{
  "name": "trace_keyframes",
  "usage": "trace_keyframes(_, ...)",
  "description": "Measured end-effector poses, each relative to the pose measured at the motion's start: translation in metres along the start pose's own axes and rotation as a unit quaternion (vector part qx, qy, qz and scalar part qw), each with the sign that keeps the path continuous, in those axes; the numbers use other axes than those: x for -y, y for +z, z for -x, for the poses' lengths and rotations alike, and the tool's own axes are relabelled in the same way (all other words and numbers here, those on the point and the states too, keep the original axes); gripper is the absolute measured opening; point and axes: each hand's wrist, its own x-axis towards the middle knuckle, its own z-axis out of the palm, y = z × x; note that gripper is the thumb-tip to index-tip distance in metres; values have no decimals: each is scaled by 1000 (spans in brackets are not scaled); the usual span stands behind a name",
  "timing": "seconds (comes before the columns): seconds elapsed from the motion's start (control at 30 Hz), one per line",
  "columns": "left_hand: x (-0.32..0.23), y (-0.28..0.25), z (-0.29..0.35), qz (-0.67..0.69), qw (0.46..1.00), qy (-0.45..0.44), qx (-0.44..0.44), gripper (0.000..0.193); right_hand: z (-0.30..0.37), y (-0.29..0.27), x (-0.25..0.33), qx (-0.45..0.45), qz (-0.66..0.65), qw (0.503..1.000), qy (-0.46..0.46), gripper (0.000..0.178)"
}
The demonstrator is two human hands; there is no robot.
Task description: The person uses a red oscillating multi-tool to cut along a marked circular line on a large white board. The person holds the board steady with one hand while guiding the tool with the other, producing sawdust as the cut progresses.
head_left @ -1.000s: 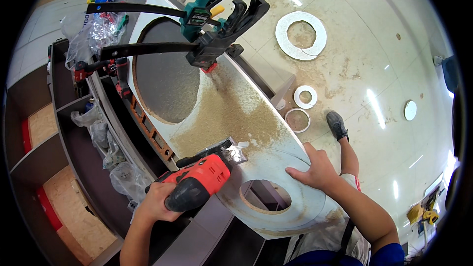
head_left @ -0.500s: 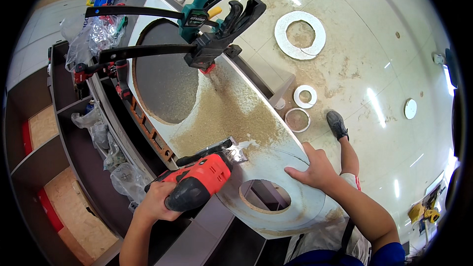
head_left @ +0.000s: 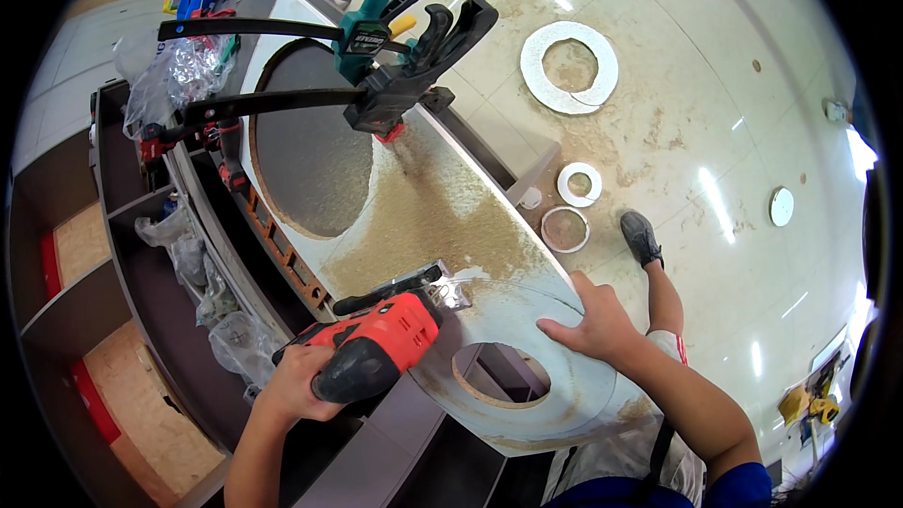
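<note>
My left hand (head_left: 299, 384) is wrapped round the rear handle of a red and black jigsaw (head_left: 390, 339). The saw's metal shoe rests on a white board (head_left: 527, 306), at a curved line cut in its surface; the blade itself is hidden. At the board's right edge, my right hand (head_left: 602, 320) grips with the thumb on top and the fingers over the side. Between the saw and my body, the board has a round hole (head_left: 499, 376). Sawdust (head_left: 423, 216) covers much of the surface ahead of the saw. Farther off is a large round opening (head_left: 315, 141).
Two bar clamps, one teal (head_left: 367, 28) and one black (head_left: 395, 85), rise over the board's far part. White rings (head_left: 546, 89) lie on the dusty tiled floor. Dark cabinet compartments (head_left: 150, 263) with plastic bags stand at left. A person's shoe (head_left: 641, 237) is at right.
The board and clamps sit slightly farther left in the picture. The jigsaw and both hands keep nearly the same places, with no change of grip.
</note>
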Motion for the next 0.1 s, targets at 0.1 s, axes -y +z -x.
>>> trace_keyframes(0.1,-3,-2,-1,-10,1000,-8,7,18,0,-1,1,6,1,1000,5,58)
